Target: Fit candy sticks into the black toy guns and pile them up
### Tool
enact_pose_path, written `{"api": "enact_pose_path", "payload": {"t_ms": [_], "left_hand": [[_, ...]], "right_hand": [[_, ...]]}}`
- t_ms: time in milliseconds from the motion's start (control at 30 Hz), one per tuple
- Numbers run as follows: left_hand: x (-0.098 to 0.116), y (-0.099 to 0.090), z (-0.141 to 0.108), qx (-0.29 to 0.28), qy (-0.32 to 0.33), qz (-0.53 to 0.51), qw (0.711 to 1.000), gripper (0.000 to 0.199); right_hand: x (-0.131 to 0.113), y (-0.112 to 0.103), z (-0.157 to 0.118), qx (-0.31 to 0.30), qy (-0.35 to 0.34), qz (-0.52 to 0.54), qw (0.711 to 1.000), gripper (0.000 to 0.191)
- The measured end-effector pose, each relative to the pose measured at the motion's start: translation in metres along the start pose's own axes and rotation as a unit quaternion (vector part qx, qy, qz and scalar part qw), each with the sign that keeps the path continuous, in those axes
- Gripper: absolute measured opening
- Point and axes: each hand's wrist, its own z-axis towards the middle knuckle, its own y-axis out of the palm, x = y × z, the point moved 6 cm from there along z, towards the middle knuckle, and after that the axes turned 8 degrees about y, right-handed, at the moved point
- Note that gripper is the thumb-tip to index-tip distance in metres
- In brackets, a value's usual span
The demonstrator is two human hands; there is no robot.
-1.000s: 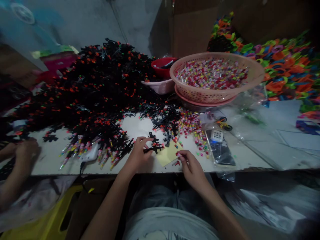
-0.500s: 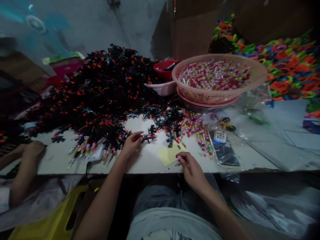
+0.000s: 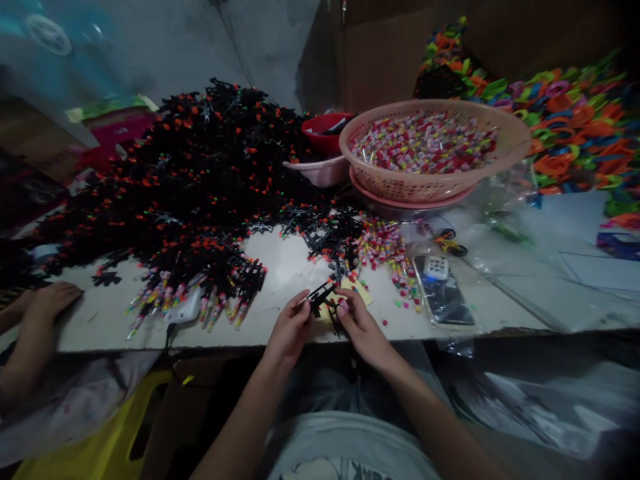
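Observation:
My left hand (image 3: 291, 327) is closed on a black toy gun (image 3: 320, 297), held just above the front edge of the table. My right hand (image 3: 364, 327) pinches a small red piece (image 3: 343, 304) against the near side of that toy gun. Its exact shape is hidden by the fingers. Beneath the hands lies a yellow paper (image 3: 364, 293), partly covered. Beyond them several black toy guns (image 3: 330, 233) lie loose, beside a heap of small red and multicoloured candy-like tubes (image 3: 383, 247).
A large pile of black toy guns (image 3: 200, 167) fills the left. A pink basket (image 3: 435, 180) holds many small tubes. At right lie a phone (image 3: 447, 300) and colourful plastic parts (image 3: 575, 127). A co-worker's hand (image 3: 55, 300) rests at far left.
My left hand has lifted the toy gun off the table and brought it right and nearer to me. My right hand has moved slightly left, so both hands now meet at the toy gun.

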Motion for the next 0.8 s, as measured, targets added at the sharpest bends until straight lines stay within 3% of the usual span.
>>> {"api": "enact_pose_path", "payload": {"t_ms": [100, 167, 300, 400, 533, 633, 700, 800], "left_hand": [[0.0, 0.008, 0.0, -0.014, -0.01, -0.008, 1.0, 0.044], [0.005, 0.009, 0.001, -0.008, -0.01, -0.016, 1.0, 0.037], [0.009, 0.007, -0.001, 0.061, -0.038, -0.099, 0.993, 0.029], [0.001, 0.015, -0.011, 0.089, -0.138, -0.233, 0.959, 0.028], [-0.006, 0.034, -0.027, 0.066, -0.218, -0.355, 0.907, 0.028], [-0.007, 0.033, -0.031, 0.066, -0.19, -0.315, 0.928, 0.023], [-0.004, 0.026, -0.03, 0.064, -0.13, -0.222, 0.964, 0.017], [0.005, 0.019, -0.03, 0.036, -0.024, -0.09, 0.995, 0.011]], "right_hand": [[-0.003, 0.0, 0.014, 0.034, -0.017, -0.045, 0.998, 0.039], [-0.009, -0.003, 0.017, 0.068, -0.055, -0.134, 0.987, 0.04], [-0.011, -0.002, 0.011, 0.089, -0.073, -0.371, 0.922, 0.038], [-0.001, 0.002, 0.011, 0.064, -0.04, -0.455, 0.887, 0.028], [-0.005, 0.0, 0.025, 0.081, -0.049, -0.473, 0.876, 0.024], [-0.023, -0.011, 0.033, 0.152, -0.076, -0.433, 0.886, 0.029], [-0.034, -0.019, 0.028, 0.175, -0.086, -0.334, 0.922, 0.032], [-0.037, -0.017, 0.009, 0.106, -0.083, -0.157, 0.978, 0.026]]}}
